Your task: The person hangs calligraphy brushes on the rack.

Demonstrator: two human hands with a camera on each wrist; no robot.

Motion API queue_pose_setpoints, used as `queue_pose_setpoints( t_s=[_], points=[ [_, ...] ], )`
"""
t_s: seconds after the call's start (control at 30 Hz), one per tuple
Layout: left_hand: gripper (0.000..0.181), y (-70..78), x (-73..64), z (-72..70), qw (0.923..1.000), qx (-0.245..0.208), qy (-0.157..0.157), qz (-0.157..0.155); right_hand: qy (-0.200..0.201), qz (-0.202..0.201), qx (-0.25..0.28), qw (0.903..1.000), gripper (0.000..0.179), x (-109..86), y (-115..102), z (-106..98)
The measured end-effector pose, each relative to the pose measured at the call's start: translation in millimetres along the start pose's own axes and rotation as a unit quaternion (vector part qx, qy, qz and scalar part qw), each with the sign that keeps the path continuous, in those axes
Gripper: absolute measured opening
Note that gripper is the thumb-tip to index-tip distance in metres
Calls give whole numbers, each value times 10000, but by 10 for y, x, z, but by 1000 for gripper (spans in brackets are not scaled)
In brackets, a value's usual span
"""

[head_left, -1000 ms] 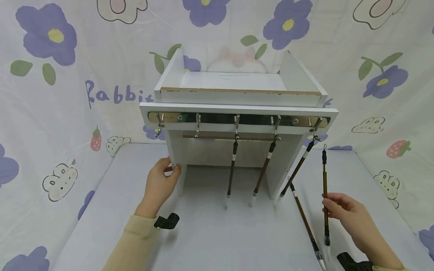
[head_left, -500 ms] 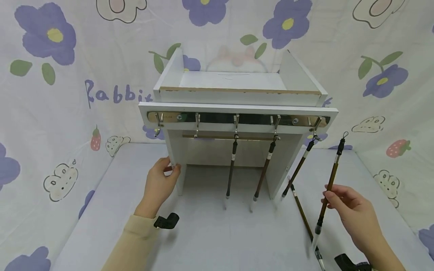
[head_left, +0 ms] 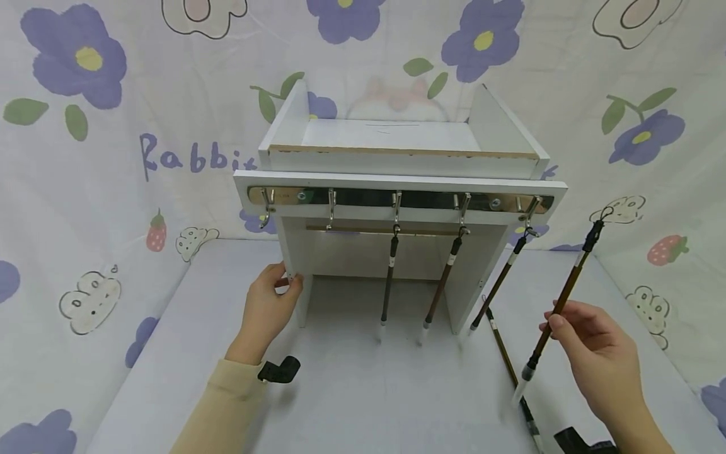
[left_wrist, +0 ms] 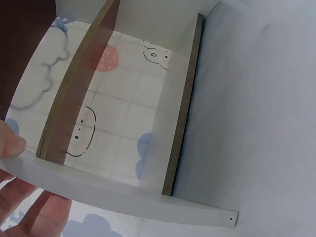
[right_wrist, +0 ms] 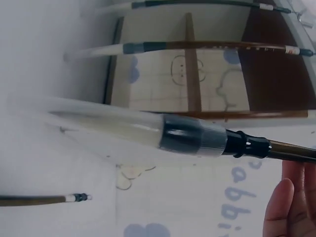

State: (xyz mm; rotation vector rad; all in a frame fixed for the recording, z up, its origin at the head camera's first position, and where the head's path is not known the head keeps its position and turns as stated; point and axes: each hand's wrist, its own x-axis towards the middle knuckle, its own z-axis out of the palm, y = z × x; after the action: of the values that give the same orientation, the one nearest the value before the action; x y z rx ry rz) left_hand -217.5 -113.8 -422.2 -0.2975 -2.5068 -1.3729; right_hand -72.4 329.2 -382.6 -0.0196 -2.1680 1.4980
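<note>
My right hand [head_left: 604, 362] pinches a calligraphy brush [head_left: 563, 296] by its brown handle, right of a white shelf rack [head_left: 397, 162]. The brush leans, its hanging loop [head_left: 607, 212] up to the right and its clear-capped tip down to the left. Close up in the right wrist view are its pale bristles [right_wrist: 131, 129] inside the cap. My left hand [head_left: 266, 315] grips the front edge of the rack's left side panel, thumb [left_wrist: 11, 143] on the inner face and fingers outside. Three brushes hang from the rack's hooks: a dark one [head_left: 388, 280], a reddish-brown one [head_left: 440, 287] and another [head_left: 499, 282] at the far right.
Another brush [head_left: 503, 350] lies on the white table [head_left: 351, 391] under the held brush's tip. The metal hook strip [head_left: 363, 197] bears bare hooks at its left, including the leftmost hook [head_left: 265, 211]. A printed curtain [head_left: 187, 101] hangs behind the rack.
My right hand has turned the brush from upright to leaning, its loop end swinging right and its tip left, and has risen slightly. My left hand stays on the side panel.
</note>
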Motion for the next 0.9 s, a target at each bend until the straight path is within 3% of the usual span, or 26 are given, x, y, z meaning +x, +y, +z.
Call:
queue_pose_setpoints(
  t_s=[0.3, 0.43, 0.63, 0.77, 0.9],
  points=[
    [38, -1, -2, 7, 10000, 11, -57, -59, 206, -273, 384, 9987, 25, -49, -218, 69],
    [40, 5, -9, 1, 9999, -3, -84, -92, 3, -491, 834, 9953, 24, -61, -275, 108],
    [40, 5, -10, 0, 9999, -17, -107, -99, -465, -1045, 1079, 9876, 24, -68, -307, 201],
    [40, -3, -8, 2, 9999, -10, -102, -87, -644, -1346, 894, 9848, 26, -61, -322, 283],
    [39, -3, -7, 0, 9999, -6, -83, -71, -738, -1314, 734, 9858, 26, -67, -342, 355]
  ],
)
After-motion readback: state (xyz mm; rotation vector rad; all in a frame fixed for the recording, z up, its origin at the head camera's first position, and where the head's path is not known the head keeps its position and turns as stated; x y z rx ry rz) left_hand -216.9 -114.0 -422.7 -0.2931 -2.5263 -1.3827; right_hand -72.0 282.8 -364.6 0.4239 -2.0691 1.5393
